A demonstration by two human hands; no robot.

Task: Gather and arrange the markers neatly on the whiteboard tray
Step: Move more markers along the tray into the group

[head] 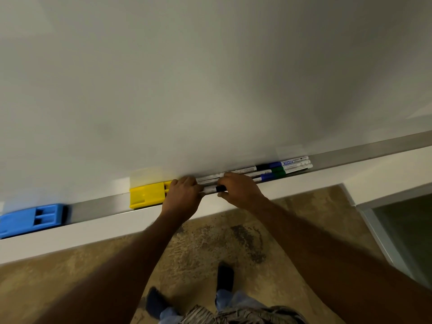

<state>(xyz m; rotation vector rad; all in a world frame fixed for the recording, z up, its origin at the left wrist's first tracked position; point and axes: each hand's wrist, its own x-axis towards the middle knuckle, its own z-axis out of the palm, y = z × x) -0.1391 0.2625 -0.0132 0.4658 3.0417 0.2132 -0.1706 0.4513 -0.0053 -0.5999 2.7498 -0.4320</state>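
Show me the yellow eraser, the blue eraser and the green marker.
yellow eraser [147,195]: head view, middle of its top.
blue eraser [28,220]: head view, middle of its top.
green marker [278,170]: head view, on its green cap.

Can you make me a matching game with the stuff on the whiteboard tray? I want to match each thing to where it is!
Things:
1 blue eraser
2 yellow eraser
3 markers

Places:
A right beside the left hand
B running rightward from under the right hand
C far left on the tray

Pairs: 1-C, 2-A, 3-B
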